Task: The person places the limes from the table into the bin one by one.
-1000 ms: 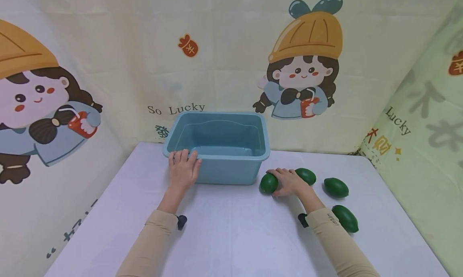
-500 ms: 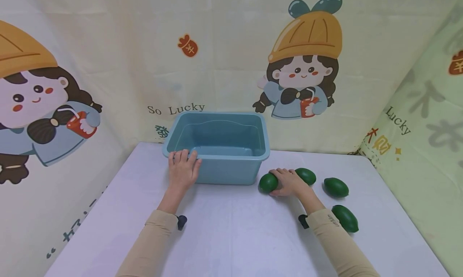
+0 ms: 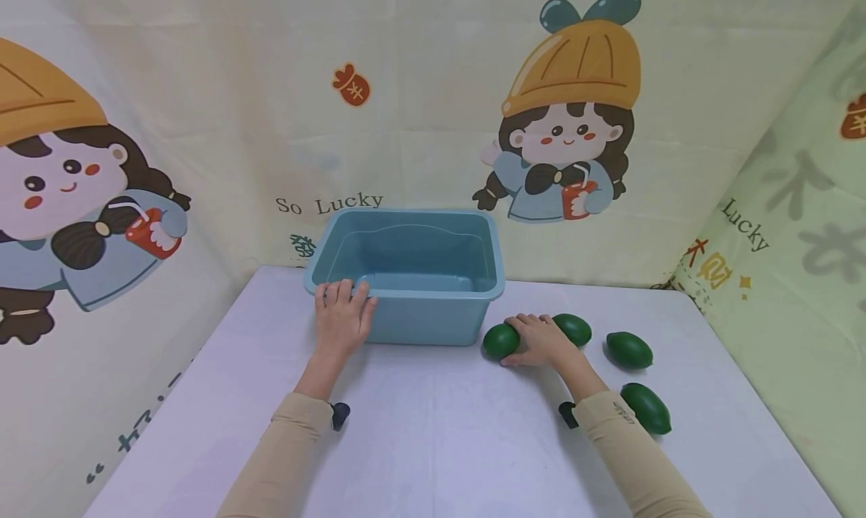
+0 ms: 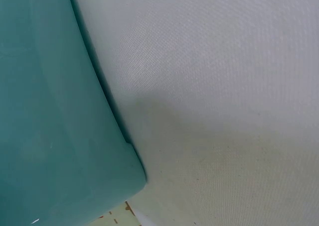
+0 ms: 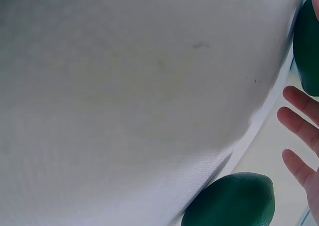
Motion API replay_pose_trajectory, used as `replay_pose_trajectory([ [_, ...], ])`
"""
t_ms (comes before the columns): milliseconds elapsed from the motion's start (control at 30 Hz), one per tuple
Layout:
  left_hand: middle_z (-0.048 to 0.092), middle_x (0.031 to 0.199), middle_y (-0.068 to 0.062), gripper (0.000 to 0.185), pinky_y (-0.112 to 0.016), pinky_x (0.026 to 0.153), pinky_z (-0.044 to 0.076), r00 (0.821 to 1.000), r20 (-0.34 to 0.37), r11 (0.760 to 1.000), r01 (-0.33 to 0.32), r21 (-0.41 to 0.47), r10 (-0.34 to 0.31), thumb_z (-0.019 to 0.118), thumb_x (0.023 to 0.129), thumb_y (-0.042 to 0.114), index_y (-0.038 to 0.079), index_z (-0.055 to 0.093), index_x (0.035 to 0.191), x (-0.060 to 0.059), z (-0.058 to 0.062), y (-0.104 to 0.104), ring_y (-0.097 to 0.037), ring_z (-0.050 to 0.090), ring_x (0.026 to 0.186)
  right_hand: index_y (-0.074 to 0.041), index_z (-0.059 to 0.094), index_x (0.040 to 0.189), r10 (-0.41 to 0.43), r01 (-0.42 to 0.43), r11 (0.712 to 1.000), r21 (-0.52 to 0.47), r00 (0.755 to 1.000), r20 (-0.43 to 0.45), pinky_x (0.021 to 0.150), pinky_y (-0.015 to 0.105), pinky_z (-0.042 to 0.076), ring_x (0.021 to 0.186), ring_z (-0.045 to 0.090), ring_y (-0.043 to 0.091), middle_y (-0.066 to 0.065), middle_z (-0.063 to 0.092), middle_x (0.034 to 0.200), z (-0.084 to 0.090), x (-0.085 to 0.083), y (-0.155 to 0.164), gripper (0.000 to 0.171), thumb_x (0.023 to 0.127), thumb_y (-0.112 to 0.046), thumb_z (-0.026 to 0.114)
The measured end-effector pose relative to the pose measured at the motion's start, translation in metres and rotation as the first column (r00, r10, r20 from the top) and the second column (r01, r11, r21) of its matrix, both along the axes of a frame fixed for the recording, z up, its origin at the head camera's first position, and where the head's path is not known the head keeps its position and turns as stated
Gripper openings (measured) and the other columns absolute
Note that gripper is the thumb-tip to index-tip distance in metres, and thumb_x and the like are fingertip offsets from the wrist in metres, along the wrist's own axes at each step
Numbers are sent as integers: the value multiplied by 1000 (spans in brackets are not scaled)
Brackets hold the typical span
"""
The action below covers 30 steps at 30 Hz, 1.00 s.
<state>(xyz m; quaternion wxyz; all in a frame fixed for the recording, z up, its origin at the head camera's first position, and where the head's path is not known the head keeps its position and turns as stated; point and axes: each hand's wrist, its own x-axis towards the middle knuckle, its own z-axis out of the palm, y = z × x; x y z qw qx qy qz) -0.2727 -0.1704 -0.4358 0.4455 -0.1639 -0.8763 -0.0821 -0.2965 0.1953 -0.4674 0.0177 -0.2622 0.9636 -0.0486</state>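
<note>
My left hand (image 3: 342, 319) grips the near rim of a blue plastic basin (image 3: 426, 321), its fingers hooked over the edge near the left corner. In the left wrist view the basin's wall (image 4: 65, 111) fills the left side, and the hand is out of sight. My right hand (image 3: 539, 340) holds a green lime (image 3: 501, 341) on the table, just right of the basin. In the right wrist view this lime (image 5: 306, 47) shows at the upper right edge, with the other fingers (image 5: 299, 124) spread apart below it. A second lime (image 3: 573, 329) lies just behind the right hand.
Two more limes lie farther right: one lime (image 3: 629, 350) behind and another lime (image 3: 646, 409) beside the right sleeve. A white cloth covers the table (image 3: 433, 428). A printed curtain (image 3: 419, 127) stands behind the basin and along both sides.
The lime at my right hand has shifted slightly left towards the basin and turned a little. My left hand and the basin have stayed in place.
</note>
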Motion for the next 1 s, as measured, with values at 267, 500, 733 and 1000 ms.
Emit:
replay_pose_trajectory([
  [267, 43, 96, -14, 46, -51, 88, 24, 1000, -3, 1000, -2, -5, 2, 19, 99, 44, 9, 49, 100, -1, -1, 0, -32, 37, 91, -9, 51, 126, 9, -9, 1000, -2, 1000, -27, 95, 55, 32, 112, 50, 33, 13, 55, 120, 1, 1, 0, 79, 68, -59, 69],
  [500, 43, 96, -15, 46, -51, 89, 23, 1000, -12, 1000, 9, 5, -9, 20, 99, 44, 9, 50, 99, 0, -1, 0, -32, 37, 91, -11, 52, 125, 16, -16, 1000, 11, 999, -47, 94, 55, 33, 109, 52, 30, 11, 56, 116, 2, 2, 1, 78, 67, -60, 70],
  [733, 43, 95, -15, 45, -51, 88, 24, 1000, -22, 1000, 9, 12, -8, 22, 99, 43, 8, 50, 99, 0, -2, 1, -33, 38, 90, -10, 53, 125, 12, -13, 1000, -5, 997, -76, 93, 56, 32, 107, 52, 31, 10, 56, 114, 8, 7, 3, 78, 65, -58, 72],
  [1000, 43, 95, -15, 45, -51, 88, 24, 1000, -28, 1000, 11, 9, -11, 22, 99, 44, 9, 50, 98, 0, -3, 1, -32, 38, 91, -12, 53, 124, 18, -22, 999, -36, 993, -115, 94, 56, 32, 109, 50, 30, 9, 55, 115, 11, 9, 5, 78, 65, -59, 72],
])
